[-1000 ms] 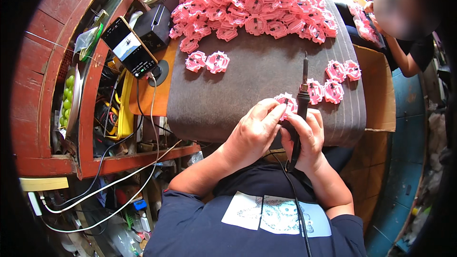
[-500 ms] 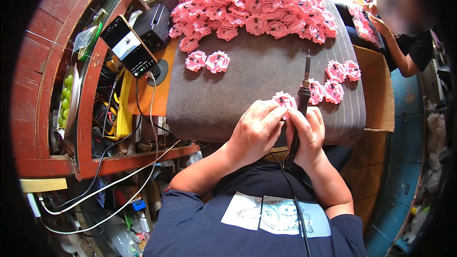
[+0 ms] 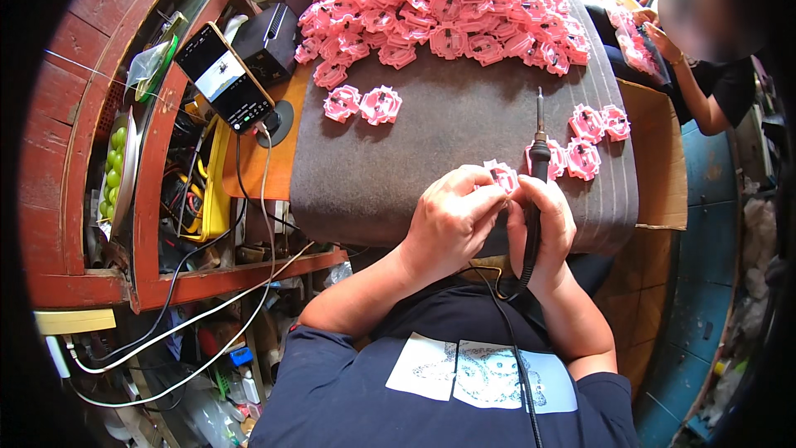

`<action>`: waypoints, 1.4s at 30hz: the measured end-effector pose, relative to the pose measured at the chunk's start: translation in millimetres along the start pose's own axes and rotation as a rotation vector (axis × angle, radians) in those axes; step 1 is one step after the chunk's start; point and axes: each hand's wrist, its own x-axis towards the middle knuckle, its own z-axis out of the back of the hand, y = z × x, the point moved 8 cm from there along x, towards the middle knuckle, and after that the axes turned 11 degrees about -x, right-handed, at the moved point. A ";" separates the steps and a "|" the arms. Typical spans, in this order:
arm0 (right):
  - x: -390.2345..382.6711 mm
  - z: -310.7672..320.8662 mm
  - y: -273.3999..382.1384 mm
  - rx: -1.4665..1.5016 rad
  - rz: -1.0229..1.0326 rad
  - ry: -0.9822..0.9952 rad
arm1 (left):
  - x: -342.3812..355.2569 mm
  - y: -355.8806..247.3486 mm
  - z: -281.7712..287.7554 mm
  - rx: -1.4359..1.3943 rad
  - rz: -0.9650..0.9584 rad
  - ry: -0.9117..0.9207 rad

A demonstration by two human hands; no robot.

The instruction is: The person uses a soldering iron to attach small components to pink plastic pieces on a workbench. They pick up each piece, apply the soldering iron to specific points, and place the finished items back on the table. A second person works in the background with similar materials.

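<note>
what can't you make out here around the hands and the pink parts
Head view, the only one:
- Pink part in the left hand: mostly hidden by the fingers.
- Soldering iron grip: covered by the right hand.
- Detail on the pink pile: too small to tell.
- Phone screen: too small to read.
- Co-worker's hand work: at the rim, partly cut off.
</note>
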 end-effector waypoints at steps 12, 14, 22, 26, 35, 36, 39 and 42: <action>-2.6 2.8 16.3 -0.144 0.179 -0.008 | 4.7 -0.4 1.1 0.022 0.050 -0.039; -2.1 2.8 15.8 -0.142 0.171 -0.006 | 3.2 1.6 1.4 0.014 0.063 -0.062; -0.9 9.0 14.4 -0.114 0.184 -0.009 | 2.7 0.3 0.7 0.067 0.052 -0.094; -21.3 33.5 2.4 0.026 0.047 -0.016 | 2.0 -0.5 -0.2 0.097 0.051 -0.078; -21.7 65.6 24.4 -0.066 0.165 0.060 | 3.7 -1.5 -1.3 0.112 0.061 -0.039; -22.2 67.4 27.6 -0.065 0.179 0.066 | 3.3 -0.6 -1.5 0.112 0.051 -0.044; -25.6 65.8 33.3 -0.077 0.203 0.090 | 3.0 -0.6 -1.7 0.111 0.046 -0.048; -26.5 63.4 34.6 -0.073 0.204 0.092 | 3.2 -0.3 -2.1 0.112 0.043 -0.046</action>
